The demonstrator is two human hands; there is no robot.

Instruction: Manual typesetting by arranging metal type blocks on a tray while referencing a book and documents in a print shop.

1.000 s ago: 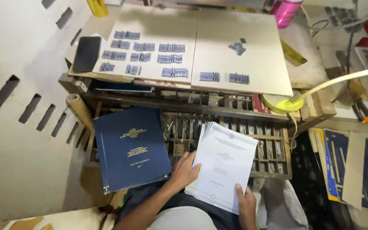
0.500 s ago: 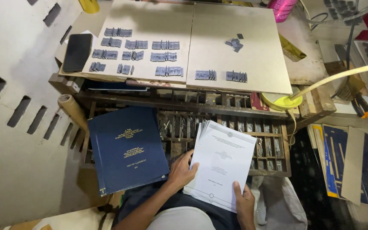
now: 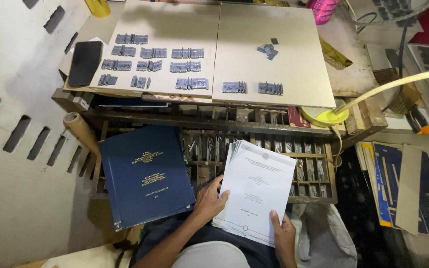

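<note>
A stack of white printed sheets (image 3: 256, 191) rests on my lap over the front of a wooden type tray. My left hand (image 3: 208, 200) grips its left edge, thumb on top. My right hand (image 3: 284, 237) holds the bottom right corner, thumb pressed on the top page. Just left of my left hand lies a dark blue hardcover book (image 3: 145, 173) with gold lettering, closed and slightly tilted.
A compartmented wooden type tray (image 3: 314, 171) sits in front of me. Above it two beige boards (image 3: 274, 30) carry rows of metal type pieces (image 3: 187, 53). A black phone (image 3: 85, 62) lies at left, a yellow lamp (image 3: 331, 116) at right, blue covers (image 3: 386, 183) on the floor.
The view has shifted slightly, and the sheets and both hands sit a little lower right in it. My grip on the stack is the same.
</note>
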